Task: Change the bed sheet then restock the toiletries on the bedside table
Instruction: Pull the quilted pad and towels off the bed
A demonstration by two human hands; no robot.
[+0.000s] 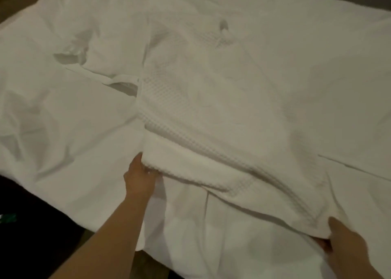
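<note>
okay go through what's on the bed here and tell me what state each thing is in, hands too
Waffle blanket: spread along the bed, near edge folded and gripped at two corners.
Bed sheet: spread over the bed, wrinkled, near edge hanging over the side.
Left hand: gripping the blanket's folded corner.
Right hand: gripping the blanket's other near corner.

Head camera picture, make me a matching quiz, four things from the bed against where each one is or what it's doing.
Things:
1. left hand
2. right hand
3. waffle-weave blanket
4. smooth sheet

States:
A. lies crumpled on the left of the bed
B. grips the blanket's folded edge near the middle
C. stretches up the bed's centre
D. grips the blanket's edge at lower right

Pairs: 1-B, 2-D, 3-C, 4-A
</note>
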